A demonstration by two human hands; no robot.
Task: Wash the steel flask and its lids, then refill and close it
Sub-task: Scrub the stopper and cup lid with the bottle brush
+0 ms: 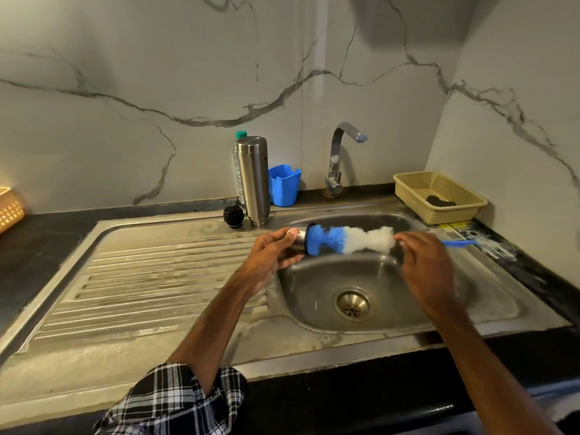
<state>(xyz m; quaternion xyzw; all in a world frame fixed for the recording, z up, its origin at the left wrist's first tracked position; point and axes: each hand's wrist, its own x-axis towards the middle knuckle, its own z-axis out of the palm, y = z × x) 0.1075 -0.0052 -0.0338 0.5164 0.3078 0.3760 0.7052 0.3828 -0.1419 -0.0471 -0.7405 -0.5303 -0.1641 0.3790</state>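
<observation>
Two hands are held over the sink basin: steel lid is gripped in the left hand, long axis horizontal, mouth pointed right, brush pushed into it and pinched at the handle by the right hand. Steel flask is stood upright (neck down) on the drainboard at the marbled wall, black cap just beside it.
</observation>
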